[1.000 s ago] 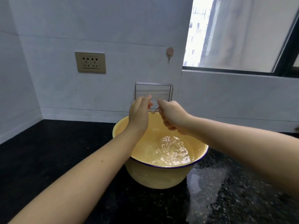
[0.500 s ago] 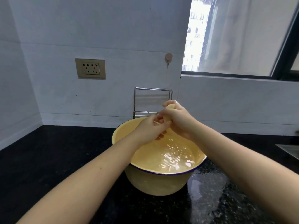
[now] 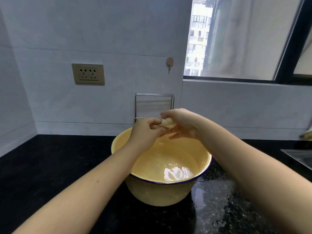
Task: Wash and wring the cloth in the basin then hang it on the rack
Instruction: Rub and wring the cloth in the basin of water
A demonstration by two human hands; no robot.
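Note:
A yellow enamel basin (image 3: 158, 193) with a dark blue rim stands on the black counter, holding rippling water. Above its far edge, my left hand (image 3: 146, 132) and my right hand (image 3: 181, 123) are pressed together around a small pale yellow cloth (image 3: 167, 124), bunched into a tight wad between the fingers. Most of the cloth is hidden inside the two fists. Behind the hands, against the wall, stands a thin metal wire rack (image 3: 154, 105) with nothing hanging on it.
The black speckled counter (image 3: 50, 166) is wet to the right of the basin. A steel sink edge (image 3: 298, 157) shows at far right. On the wall are a socket plate (image 3: 88, 74) and a small round hook (image 3: 169, 62). A window sits upper right.
Both hands dropped slightly from in front of the rack and came together, squeezing the cloth into a wad over the basin. The water surface has calmed. The camera tilted up a little.

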